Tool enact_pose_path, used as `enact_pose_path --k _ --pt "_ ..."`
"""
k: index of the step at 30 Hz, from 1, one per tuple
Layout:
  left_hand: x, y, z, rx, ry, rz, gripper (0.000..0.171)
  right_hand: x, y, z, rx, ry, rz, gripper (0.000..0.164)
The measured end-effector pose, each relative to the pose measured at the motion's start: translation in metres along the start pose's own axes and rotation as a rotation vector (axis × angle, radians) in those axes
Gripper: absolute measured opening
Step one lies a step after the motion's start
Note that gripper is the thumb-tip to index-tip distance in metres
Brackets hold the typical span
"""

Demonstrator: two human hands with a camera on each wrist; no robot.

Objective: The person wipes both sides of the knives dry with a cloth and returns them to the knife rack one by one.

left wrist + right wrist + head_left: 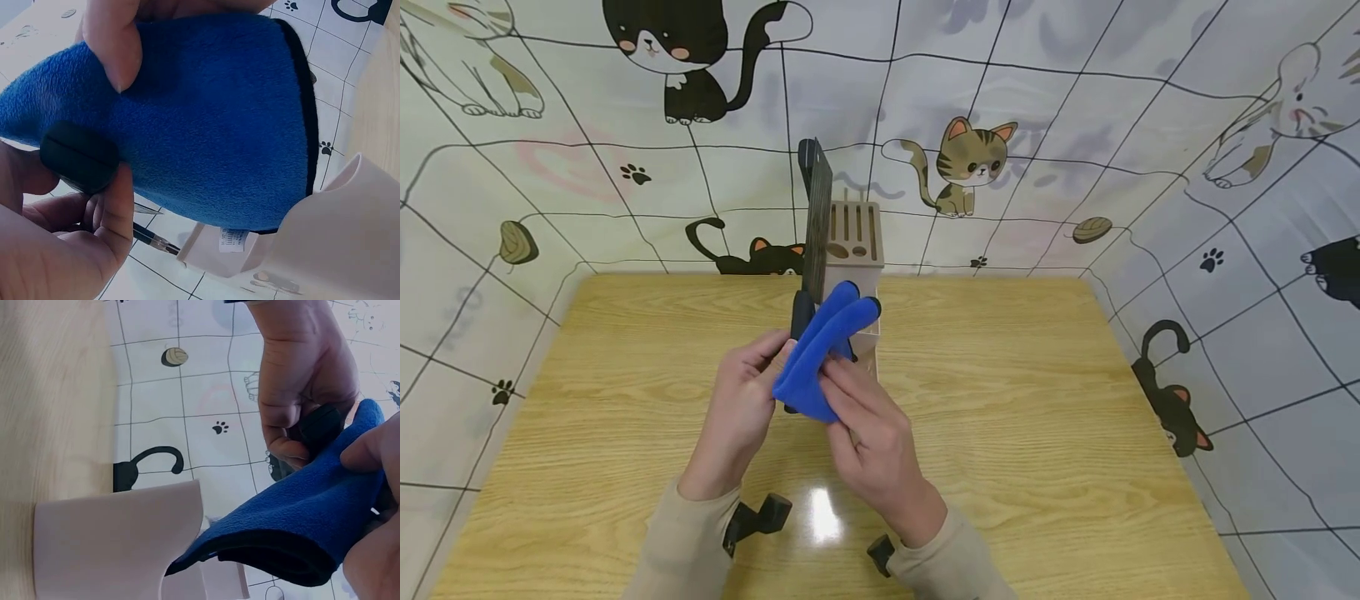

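From where I stand, the person's left hand [748, 379] is closed round the black handle [802, 312] of a big knife [817, 221], whose dark blade rises nearly upright, almost edge-on to the head view. The right hand [876, 433] pinches a folded blue cloth [808, 379] between thumb and fingers, holding it up right beside that handle; whether the cloth touches the blade I can't tell. The cloth has black edging, and a small white label [232, 240] shows just under it in the left wrist view. Just beyond the hands stands a pale knife holder [855, 277] with slots and round holes in its top, on the wood-grain table [1037, 417]. Behind the table runs a white backdrop [925, 100] with cats, paw prints and black grid lines. Both forearms wear beige sleeves [688, 542], with black pieces [772, 512] at the wrists.
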State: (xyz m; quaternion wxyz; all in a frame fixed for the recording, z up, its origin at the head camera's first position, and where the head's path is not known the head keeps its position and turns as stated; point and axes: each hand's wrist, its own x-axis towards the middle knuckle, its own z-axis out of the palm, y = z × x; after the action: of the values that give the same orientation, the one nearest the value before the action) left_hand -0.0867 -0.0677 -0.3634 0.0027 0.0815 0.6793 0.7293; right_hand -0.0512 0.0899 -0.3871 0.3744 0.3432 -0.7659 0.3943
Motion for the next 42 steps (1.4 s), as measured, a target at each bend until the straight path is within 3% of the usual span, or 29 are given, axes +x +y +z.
enact_pose_path --k 7,13,25,42 --pt "0.004 0.003 0.003 -0.061 0.004 -0.045 0.031 -0.004 0.003 -0.002 0.0 0.041 -0.058 0.029" --pt "0.004 0.004 0.004 -0.072 -0.003 -0.025 0.03 -0.005 0.003 0.0 0.008 0.065 -0.067 0.031" --pt "0.0 0.003 0.002 0.04 -0.052 0.002 0.027 -0.003 0.004 0.001 -0.033 0.048 0.016 0.035" --pt "-0.009 0.0 -0.004 0.12 -0.118 0.089 0.019 0.009 0.014 -0.001 -0.022 0.041 0.098 0.036"
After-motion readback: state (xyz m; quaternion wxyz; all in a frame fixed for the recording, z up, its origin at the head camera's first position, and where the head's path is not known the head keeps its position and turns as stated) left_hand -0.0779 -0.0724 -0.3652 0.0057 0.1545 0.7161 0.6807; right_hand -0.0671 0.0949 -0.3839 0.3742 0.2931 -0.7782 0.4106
